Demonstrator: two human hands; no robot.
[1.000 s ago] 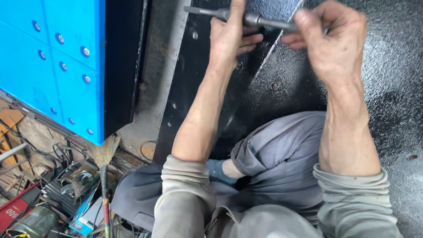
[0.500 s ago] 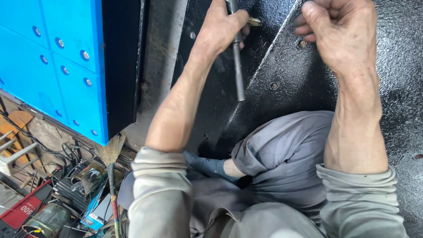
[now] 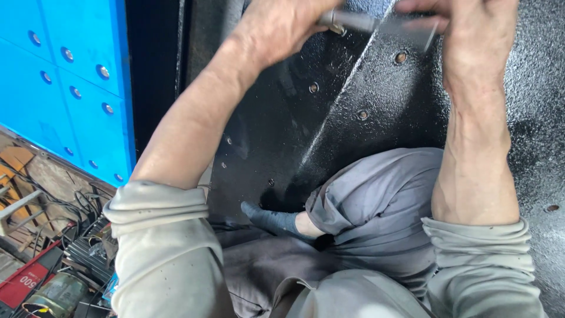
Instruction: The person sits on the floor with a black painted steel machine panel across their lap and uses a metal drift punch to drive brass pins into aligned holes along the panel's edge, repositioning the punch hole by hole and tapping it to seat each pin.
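Both hands gripping a steel bar handle against a black steel panel.

The black painted panel (image 3: 353, 135), dotted with bolt holes, is lying directly beyond the fingers. The left hand (image 3: 282, 26) is closing around one end of the grey metal bar (image 3: 359, 22); the right hand (image 3: 471, 35) is clasping the other end, motion-blurred. The bar's long axis is running side to side between the fingers, both hands equally near.
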